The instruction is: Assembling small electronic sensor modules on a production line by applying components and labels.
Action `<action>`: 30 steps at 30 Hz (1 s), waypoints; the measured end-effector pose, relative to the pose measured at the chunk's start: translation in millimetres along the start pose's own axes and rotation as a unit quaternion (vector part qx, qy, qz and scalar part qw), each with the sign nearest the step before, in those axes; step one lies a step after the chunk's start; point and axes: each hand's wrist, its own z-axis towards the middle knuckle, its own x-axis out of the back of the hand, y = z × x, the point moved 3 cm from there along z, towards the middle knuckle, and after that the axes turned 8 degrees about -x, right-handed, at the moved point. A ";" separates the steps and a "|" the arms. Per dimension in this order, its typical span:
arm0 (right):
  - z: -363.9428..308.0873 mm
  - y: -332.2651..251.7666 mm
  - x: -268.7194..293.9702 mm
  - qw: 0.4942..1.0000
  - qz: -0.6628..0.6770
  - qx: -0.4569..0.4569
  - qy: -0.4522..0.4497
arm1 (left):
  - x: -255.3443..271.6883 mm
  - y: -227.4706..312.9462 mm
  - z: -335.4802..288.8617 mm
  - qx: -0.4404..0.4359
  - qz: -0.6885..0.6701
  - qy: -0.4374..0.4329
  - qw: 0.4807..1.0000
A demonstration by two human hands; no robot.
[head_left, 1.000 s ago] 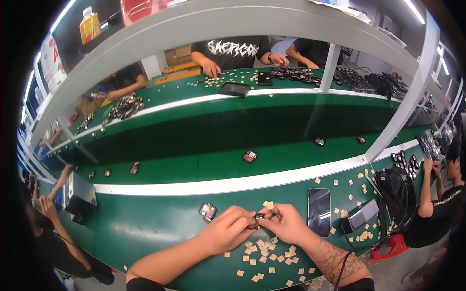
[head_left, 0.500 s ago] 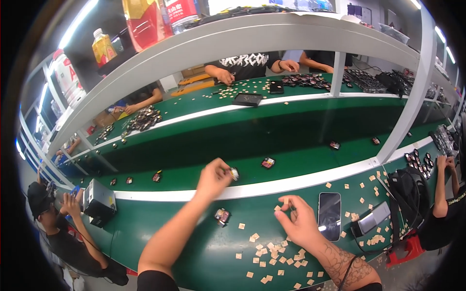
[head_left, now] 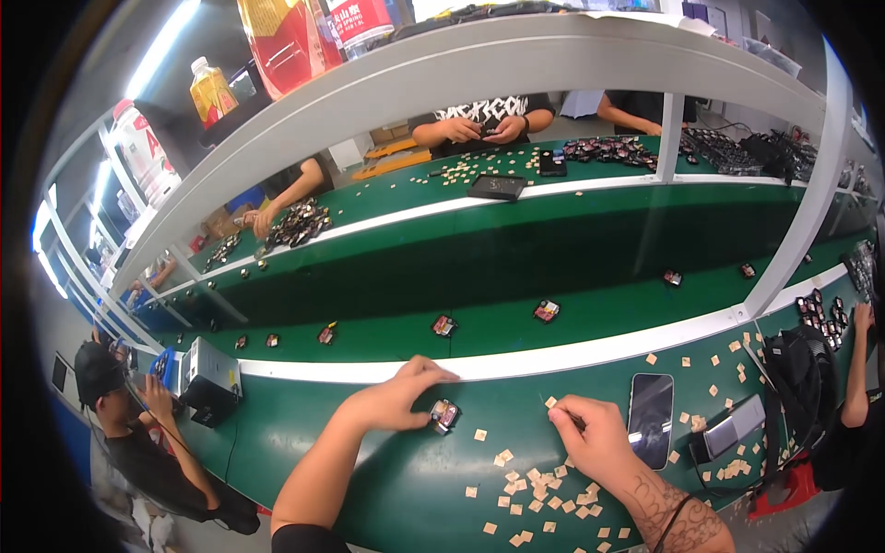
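Note:
A small black device with a pink and silvery inside (head_left: 444, 417) lies on the green worktop. My left hand (head_left: 392, 401) is open beside it, thumb at its left edge and fingers stretched out above it. To the right, my right hand (head_left: 595, 431) is closed in a pinch round a thin, dark, tweezer-like tool, mostly hidden by the fingers. By its tip is a small tan square (head_left: 550, 403); I cannot tell whether it is gripped. Many similar tan squares (head_left: 535, 488) lie scattered nearer me.
Beyond a white rail (head_left: 516, 361), similar devices (head_left: 443, 325) sit spaced along a green belt. A phone (head_left: 651, 419), a grey box-shaped device (head_left: 733, 428) and a black bag (head_left: 802, 369) lie right. A grey shelf beam (head_left: 535, 64) crosses overhead. Other people sit around.
My left hand has let go of a device on the belt and drawn back to the nearer one. My right hand's fingers have closed into a pinch. The view has shifted slightly.

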 end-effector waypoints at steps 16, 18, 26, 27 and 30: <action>-7.9 -19.2 0.6 0.993 -0.064 0.056 -0.079 | -91.1 87.1 20.2 -0.046 0.115 0.142 0.982; -11.3 -26.6 1.0 0.986 -0.130 0.077 -0.069 | -97.5 76.4 22.0 -0.051 0.075 0.143 0.986; -22.8 -32.2 -20.0 0.905 -0.381 0.088 -0.168 | -104.8 73.3 25.4 -0.132 -0.016 0.145 0.980; -23.5 -32.7 -23.4 0.904 -0.381 0.086 -0.173 | -107.7 72.1 24.7 -0.130 -0.020 0.145 0.981; -24.6 -31.7 -28.5 0.890 -0.411 0.110 -0.166 | -113.2 68.9 24.6 -0.127 -0.049 0.150 0.979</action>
